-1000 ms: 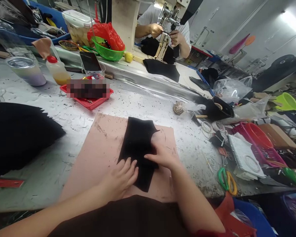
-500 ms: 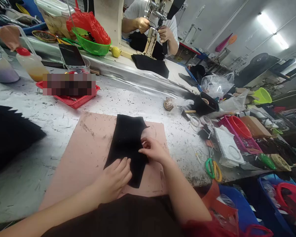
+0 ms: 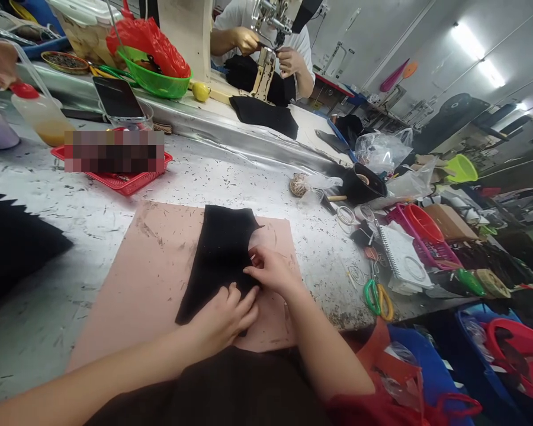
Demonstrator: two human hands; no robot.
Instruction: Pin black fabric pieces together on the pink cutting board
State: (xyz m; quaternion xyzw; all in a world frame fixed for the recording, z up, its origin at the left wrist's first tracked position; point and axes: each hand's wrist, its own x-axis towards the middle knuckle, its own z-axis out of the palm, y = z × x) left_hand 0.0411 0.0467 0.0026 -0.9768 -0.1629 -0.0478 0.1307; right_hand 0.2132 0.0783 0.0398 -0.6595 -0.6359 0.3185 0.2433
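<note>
Under both hands, on a pink mat [image 3: 160,278] at the near edge of the worktable [image 3: 249,177], lies a black fabric piece [image 3: 220,254]. The left hand [image 3: 224,316] rests flat on its lower end, fingers loosely curled and pressing down rather than gripping; the right hand [image 3: 273,273] pinches the cloth's right edge between thumb and fingertips. To do this well, the flat hand should probably hold the cloth firmly so it does not slide on the mat while the pinching fingers work the edge evenly. To the right of the right hand lie green-handled scissors [image 3: 379,299] and a spiral notebook [image 3: 402,257]; beyond, another person's hands work at a sewing machine [image 3: 270,23].
</note>
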